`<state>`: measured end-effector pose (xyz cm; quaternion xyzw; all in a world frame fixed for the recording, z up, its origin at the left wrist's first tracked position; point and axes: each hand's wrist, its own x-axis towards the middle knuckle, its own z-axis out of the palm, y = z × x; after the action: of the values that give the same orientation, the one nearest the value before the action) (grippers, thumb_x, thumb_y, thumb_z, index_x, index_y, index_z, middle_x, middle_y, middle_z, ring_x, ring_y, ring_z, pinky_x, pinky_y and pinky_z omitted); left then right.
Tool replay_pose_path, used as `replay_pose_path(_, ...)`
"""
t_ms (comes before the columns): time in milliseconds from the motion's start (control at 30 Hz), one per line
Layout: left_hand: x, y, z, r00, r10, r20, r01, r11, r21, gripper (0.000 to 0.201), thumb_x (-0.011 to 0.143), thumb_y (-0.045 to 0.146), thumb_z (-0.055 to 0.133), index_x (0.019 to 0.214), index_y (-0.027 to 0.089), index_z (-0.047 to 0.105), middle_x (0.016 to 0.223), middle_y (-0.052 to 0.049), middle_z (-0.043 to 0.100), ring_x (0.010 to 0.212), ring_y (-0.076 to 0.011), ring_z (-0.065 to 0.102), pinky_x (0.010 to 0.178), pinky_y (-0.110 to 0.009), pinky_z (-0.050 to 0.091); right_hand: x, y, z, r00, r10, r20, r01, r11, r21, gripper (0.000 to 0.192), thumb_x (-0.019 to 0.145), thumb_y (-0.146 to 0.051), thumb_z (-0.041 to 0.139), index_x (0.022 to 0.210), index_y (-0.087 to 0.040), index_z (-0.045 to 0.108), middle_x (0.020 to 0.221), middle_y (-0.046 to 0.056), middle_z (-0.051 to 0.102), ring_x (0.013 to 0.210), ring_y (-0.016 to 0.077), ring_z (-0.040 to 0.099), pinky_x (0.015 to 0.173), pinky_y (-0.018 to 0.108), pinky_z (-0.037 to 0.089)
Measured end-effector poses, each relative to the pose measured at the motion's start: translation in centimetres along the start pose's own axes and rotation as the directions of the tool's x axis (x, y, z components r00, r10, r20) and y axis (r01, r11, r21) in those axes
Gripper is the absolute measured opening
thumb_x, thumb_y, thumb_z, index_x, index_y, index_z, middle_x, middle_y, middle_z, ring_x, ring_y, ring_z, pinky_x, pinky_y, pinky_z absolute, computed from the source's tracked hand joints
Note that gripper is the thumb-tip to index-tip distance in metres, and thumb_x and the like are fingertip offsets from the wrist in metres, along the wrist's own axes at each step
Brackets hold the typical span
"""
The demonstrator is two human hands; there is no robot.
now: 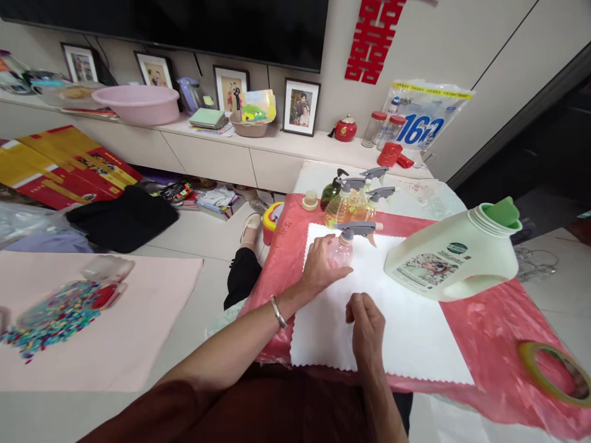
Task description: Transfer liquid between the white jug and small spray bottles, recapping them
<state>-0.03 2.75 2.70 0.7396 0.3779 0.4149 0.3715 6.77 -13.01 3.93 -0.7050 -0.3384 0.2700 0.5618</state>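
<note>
On a white mat, a pink spray bottle stands at the far left part, the left hand curved around it, thumb spread along the front. Over the mat's middle, the right hand has curled fingers; whether they hold anything cannot be told. A large jug, seemingly uncapped, overlaps the mat's right side; a sideways knock could tip and spill it.

Spray bottle on mat, left of jug; other spray bottles behind; tape roll at front right
</note>
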Motion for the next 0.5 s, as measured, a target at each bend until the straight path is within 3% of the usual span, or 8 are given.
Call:
replay_pose_path(100,-3.0,-0.1,0.3,1.0,0.018,-0.022,-0.018,1.0,0.012,0.09,0.058,0.051,0.091,0.132,0.021,0.049,0.127,-0.013,0.06,0.122,-0.035,0.058,0.106,-0.052,0.047,0.9,-1.1,-0.8,0.987,-0.1,-0.125,0.095,0.994,-0.048,0.049,0.088,-0.063,0.064,0.092,-0.014,0.066,0.091,0.006,0.063,0.083,0.0141,0.056,0.075,0.026,0.047)
replay_pose_path(233,-4.5,-0.5,1.2,0.998,0.024,-0.051,-0.022,0.999,0.048,0.091,0.059,0.064,0.087,0.129,0.019,0.05,0.126,-0.016,0.059,0.121,-0.0364,0.058,0.105,-0.053,0.049,2.2,-1.8,0.1,0.96,-0.222,-0.17,0.208,0.973,-0.097,0.056,0.085,-0.061,0.068,0.119,-0.017,0.064,0.126,0.01,0.06,0.114,0.021,0.057,0.096,0.036,0.05)
replay_pose_path(400,-4.6,-0.8,1.5,0.996,0.064,-0.054,-0.062,0.998,0.029,0.087,0.067,0.061,0.083,0.132,0.016,0.046,0.129,-0.018,0.058,0.125,-0.037,0.056,0.108,-0.055,0.047,3.1,-2.7,2.6,0.938,-0.293,-0.184,0.27,0.953,-0.138,0.062,0.081,-0.064,0.07,0.12,-0.016,0.063,0.125,0.011,0.06,0.116,0.0226,0.056,0.103,0.04,0.047)
replay_pose_path(500,-4.7,-0.8,1.5,0.996,0.066,-0.058,-0.064,0.997,0.034,0.069,0.079,0.055,0.074,0.128,0.013,0.05,0.129,-0.019,0.058,0.125,-0.037,0.056,0.11,-0.054,0.045,3.6,-3.0,3.8,0.935,-0.289,-0.207,0.265,0.954,-0.139,0.061,0.081,-0.067,0.069,0.112,-0.015,0.064,0.116,0.01,0.062,0.108,0.0211,0.058,0.098,0.037,0.049)
